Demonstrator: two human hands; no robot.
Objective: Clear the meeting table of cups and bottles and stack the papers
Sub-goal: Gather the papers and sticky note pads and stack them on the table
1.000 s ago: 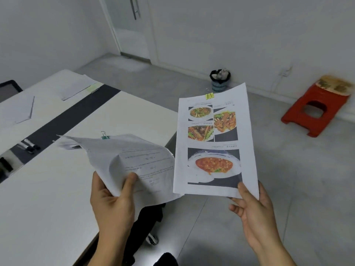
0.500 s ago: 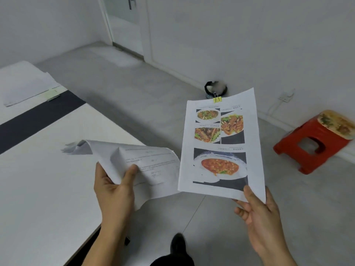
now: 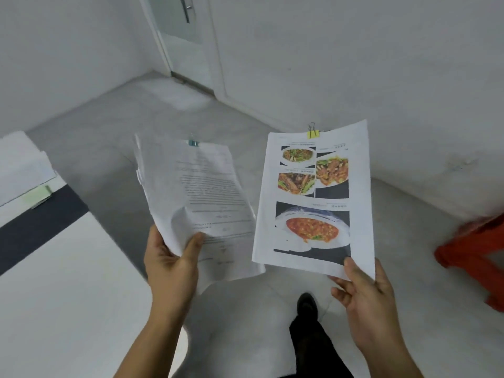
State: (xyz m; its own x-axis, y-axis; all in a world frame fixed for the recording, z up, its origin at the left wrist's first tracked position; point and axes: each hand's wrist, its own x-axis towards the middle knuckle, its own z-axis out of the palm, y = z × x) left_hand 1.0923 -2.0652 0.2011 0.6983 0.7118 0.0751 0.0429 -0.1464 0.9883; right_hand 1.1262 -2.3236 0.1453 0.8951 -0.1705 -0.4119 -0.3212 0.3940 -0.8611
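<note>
Right now both clipped bundles are off the worktop (image 3: 54, 296), out past its right edge over grey floor (image 3: 245, 110). That edge runs diagonally from upper left down toward the L forearm, and a dark strip (image 3: 35, 222) crosses the top. Beyond the worktop the floor lies open up to the door (image 3: 180, 36) and wall. A red stool (image 3: 474, 257), blurred, sits well right of the worktop. Loose papers (image 3: 21, 165) w/ a pale green slip (image 3: 38, 196) lie at the worktop's far end.

L hand (image 3: 169, 266): forearm angled up, thumb on the front of the text bundle (image 3: 196, 192), fingers behind. Its grip pinches the lower left corner, where the sheets are crumpled; teal binder clip (image 3: 193, 143) at top.

R hand (image 3: 365, 298): palm up, thumb on front, fingers curled under. Its grip pinches the lower right corner of the photo bundle (image 3: 313, 203); yellow binder clip (image 3: 312, 133) at top.

The bundles sit side by side, and their inner edges overlap slightly low down.
</note>
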